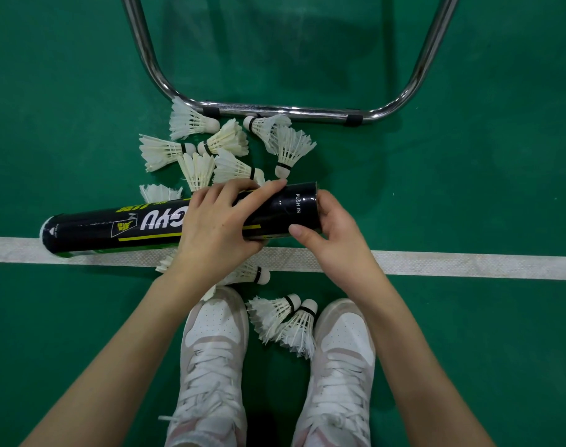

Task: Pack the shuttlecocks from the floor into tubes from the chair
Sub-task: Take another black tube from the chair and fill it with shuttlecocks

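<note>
Black tube (114,229) with yellow stripes and white lettering, held level and crosswise above the green floor (469,188), over the white court line (452,264). Left end capped in white; right end marked "PUSH IN". Gripped near the middle by the left hand (217,227), fingers (262,191) curled over the top and thumb beneath. Right end cupped by the right hand (333,230), thumb across the front of the tube, other fingers wrapped behind the opening; impossible to tell whether anything sits inside that end.

Loose white shuttlecocks (223,140) scattered on the floor just beyond the tube, several overlapping, cork tips pointing different ways. One more shuttlecock (252,272) on the line beneath the left wrist, partly hidden. A pair (285,317) lying side by side between two white lace-up shoes (214,350), corks pointing away from the wearer.

Farther out, chrome chair frame (275,109) resting on the floor, its lower bar just beside the farthest shuttlecocks.
</note>
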### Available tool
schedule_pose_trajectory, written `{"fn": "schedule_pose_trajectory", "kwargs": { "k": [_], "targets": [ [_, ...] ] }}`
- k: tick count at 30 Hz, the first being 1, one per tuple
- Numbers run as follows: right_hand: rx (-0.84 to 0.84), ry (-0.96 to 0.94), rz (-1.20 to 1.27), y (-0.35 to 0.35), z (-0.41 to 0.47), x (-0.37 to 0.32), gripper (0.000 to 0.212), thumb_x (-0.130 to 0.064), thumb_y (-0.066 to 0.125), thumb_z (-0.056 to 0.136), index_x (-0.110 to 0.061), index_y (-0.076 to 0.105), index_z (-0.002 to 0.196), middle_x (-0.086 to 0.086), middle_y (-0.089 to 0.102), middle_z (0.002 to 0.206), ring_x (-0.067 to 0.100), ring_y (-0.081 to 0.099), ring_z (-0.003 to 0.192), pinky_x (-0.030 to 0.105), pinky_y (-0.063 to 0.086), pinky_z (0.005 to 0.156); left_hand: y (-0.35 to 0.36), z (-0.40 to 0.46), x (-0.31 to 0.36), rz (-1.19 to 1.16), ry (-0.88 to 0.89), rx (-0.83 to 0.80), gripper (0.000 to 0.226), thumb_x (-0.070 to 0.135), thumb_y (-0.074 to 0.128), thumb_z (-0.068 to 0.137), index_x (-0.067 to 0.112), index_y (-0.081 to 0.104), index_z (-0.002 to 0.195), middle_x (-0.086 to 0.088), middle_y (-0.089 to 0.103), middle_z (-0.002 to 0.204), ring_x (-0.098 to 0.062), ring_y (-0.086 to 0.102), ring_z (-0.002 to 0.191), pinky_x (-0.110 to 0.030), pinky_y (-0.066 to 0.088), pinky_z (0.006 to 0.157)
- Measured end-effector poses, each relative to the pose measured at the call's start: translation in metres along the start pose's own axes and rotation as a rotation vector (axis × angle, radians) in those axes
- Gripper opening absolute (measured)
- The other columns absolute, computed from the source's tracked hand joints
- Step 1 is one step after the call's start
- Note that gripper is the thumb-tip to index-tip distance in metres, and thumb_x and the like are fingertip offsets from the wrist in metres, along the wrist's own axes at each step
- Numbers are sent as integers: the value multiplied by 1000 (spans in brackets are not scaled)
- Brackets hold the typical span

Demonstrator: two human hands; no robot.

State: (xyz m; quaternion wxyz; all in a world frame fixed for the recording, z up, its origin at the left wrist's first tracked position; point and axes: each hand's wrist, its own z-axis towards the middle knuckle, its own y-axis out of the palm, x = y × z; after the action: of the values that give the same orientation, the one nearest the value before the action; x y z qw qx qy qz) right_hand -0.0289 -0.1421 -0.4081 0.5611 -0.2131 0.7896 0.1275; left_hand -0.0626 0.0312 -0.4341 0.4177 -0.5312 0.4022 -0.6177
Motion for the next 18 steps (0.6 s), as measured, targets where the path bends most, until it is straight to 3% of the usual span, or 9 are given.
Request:
{"fn": "schedule_pose_trajectory", "kwargs": {
  "k": [6,13,15,18],
  "targets": [
    [-30,7,-14,-2,1,0,38,3,55,88,-16,45,119,-11,61,104,-4,57,101,14,43,93,0,-1,-1,-1,-4,0,84,26,79,62,34,40,137,-4,56,116,-29,55,100,-41,36,88],
    [-23,-1,-112,-7,5,0,33,-1,62,85,-19,51,110,-9,63,102,3,60,100,23,45,95,2,-1,-8,16,-11,-7,84,27,79,64,34,39,138,-6,57,116,-31,56,100,-43,38,88],
    [1,-8,-124,-11,8,-4,29,-1,65,83,-15,54,106,-4,65,99,7,61,96,22,47,91,1,0,-11,13,-29,-16,84,28,79,64,34,39,138,-6,57,116,-30,55,101,-43,37,88],
    [49,-28,-67,-19,16,-12,22,-3,66,82,-14,57,99,-4,65,90,-1,61,83,12,47,79,-1,4,-16,10,-63,-31,85,29,79,64,35,38,139,-6,56,117,-30,54,102,-42,36,90]
  ]
}}
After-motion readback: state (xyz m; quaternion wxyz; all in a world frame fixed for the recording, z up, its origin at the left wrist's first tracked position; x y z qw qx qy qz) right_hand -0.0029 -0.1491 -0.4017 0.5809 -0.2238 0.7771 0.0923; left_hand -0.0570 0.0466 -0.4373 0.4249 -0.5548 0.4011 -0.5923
